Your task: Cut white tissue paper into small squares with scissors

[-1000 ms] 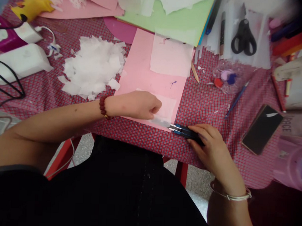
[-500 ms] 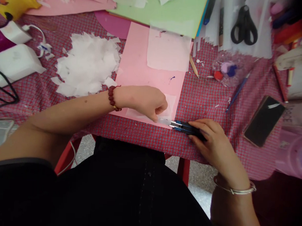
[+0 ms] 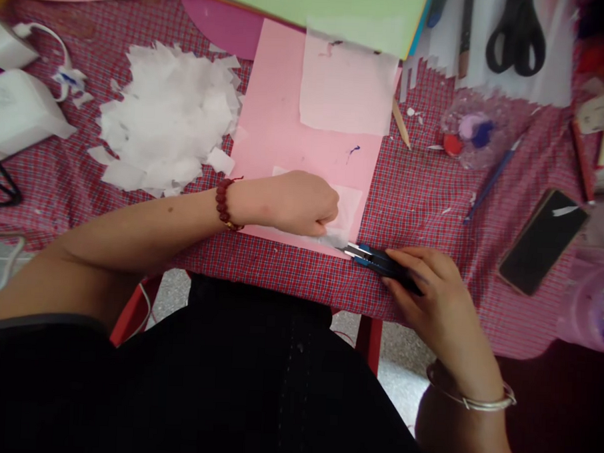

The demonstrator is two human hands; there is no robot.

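Observation:
My right hand [image 3: 432,295] grips a blue and black utility knife [image 3: 380,260] lying low over the checked cloth, its blade reaching the near right corner of a pink paper sheet [image 3: 286,132]. My left hand [image 3: 293,203], fingers curled, presses a small translucent paper piece [image 3: 345,212] onto that sheet right beside the blade. A second translucent piece [image 3: 345,88] lies at the sheet's far end.
A heap of white paper scraps [image 3: 169,117] lies left of the sheet. Black scissors [image 3: 515,35], a green sheet [image 3: 341,8], a pencil [image 3: 401,124], a blue pen [image 3: 488,184], a phone [image 3: 541,240] and a bag of pompoms [image 3: 469,130] sit behind and to the right.
The view has shifted slightly. My left hand slid a little along the paper's near edge towards the blade; my right hand and the knife stay at the same corner.

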